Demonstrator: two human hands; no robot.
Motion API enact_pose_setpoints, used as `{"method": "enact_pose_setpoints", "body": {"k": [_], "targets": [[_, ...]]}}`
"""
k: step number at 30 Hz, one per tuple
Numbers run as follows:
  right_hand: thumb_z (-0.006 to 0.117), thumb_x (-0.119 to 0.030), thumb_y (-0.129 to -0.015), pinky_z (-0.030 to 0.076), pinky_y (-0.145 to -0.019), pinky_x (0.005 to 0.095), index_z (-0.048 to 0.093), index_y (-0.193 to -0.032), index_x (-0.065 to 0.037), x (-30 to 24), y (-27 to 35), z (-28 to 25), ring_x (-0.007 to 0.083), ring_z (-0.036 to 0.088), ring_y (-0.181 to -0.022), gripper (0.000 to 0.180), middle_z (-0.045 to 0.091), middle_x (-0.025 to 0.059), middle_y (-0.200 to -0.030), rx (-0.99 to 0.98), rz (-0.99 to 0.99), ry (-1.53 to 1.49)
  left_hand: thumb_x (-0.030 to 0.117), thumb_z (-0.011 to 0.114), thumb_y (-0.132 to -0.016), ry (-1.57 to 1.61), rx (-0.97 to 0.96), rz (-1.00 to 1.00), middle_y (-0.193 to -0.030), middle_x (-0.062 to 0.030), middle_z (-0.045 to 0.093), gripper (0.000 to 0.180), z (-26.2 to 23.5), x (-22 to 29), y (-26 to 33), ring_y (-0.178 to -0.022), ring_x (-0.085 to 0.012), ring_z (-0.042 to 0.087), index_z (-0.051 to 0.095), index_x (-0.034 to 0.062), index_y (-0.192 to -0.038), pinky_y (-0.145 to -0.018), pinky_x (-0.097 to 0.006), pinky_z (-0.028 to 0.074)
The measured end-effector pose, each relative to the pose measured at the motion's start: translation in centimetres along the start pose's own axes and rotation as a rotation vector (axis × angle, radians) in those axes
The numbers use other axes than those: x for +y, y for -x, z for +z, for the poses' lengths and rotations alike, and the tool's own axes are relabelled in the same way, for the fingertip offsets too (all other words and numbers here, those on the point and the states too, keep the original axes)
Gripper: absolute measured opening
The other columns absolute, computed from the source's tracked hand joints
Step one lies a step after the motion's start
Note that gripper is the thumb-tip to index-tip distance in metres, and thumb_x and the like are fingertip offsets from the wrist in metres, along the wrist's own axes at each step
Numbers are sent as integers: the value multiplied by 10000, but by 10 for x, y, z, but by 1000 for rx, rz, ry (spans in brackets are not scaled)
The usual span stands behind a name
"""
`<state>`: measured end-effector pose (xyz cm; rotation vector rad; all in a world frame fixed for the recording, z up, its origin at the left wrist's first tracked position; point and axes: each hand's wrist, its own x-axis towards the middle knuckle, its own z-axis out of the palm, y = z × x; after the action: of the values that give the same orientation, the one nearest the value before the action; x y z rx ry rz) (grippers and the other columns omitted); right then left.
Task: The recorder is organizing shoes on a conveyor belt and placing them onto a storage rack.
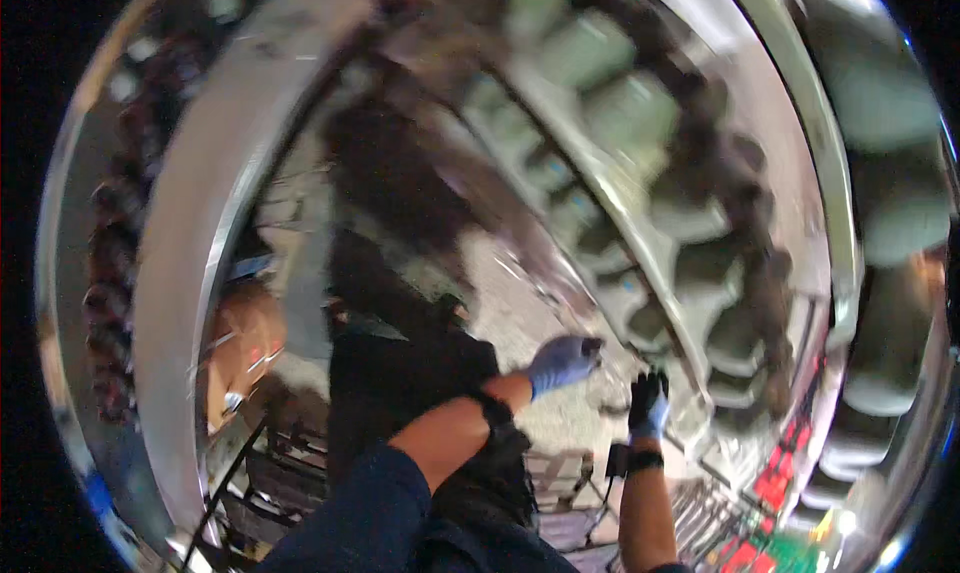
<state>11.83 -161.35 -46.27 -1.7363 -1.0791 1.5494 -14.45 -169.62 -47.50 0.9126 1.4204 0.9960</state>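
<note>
Low in the blurred frame's centre, the gloved left hand point(562, 363) looks loosely curled and the gloved right hand point(648, 403) half-open, their contents indiscernible, near grey moulded parts point(700, 273).

Your single head camera looks steeply down from above, close over your forearms. Its blurred fisheye view bends the long metal rail point(200, 243) leftward.

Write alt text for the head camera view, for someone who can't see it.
Blurred fisheye view down at two gloved hands, the left hand in pale blue, the right hand in black, reaching toward long metal racks of grey-green rounded parts.
</note>
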Motion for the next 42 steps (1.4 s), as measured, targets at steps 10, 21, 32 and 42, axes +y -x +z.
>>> {"method": "enact_pose_setpoints", "body": {"k": [10,21,32,42], "targets": [[558,-190,-887,450,-880,287,476,-1265,-16,6,180,387,202,575,-1043,424,587,112,-1169,-1270,15,706,248,614,-806,195,1443,-215,-1023,-130,646,402,-298,-54,397,-958,-226,618,572,79,-1169,-839,-328,476],[708,-315,-746,430,-874,435,209,-1371,46,42,580,795,379,531,-982,878,476,277,-1172,-1771,-1010,944,351,724,-696,-500,2117,-1084,-1234,-261,444,872,-537,-193,741,-1148,-373,442,279,-62,-1321,-962,-394,375],[581,-345,-794,469,-695,485,590,-791,16,91,642,910,396,596,-770,361,604,251,-816,-1455,-1708,1246,314,575,-819,58,2295,-871,-846,-246,622,341,-565,-184,761,-817,-390,606,622,-24,-828,-705,-465,474],[623,-293,-747,453,-607,489,622,-846,32,74,477,724,413,579,-624,340,601,244,-703,-1950,-1943,1322,243,582,-753,655,2539,-1096,-948,-280,585,373,-225,-141,525,-935,-424,554,535,-62,-962,-807,-450,448]]}}
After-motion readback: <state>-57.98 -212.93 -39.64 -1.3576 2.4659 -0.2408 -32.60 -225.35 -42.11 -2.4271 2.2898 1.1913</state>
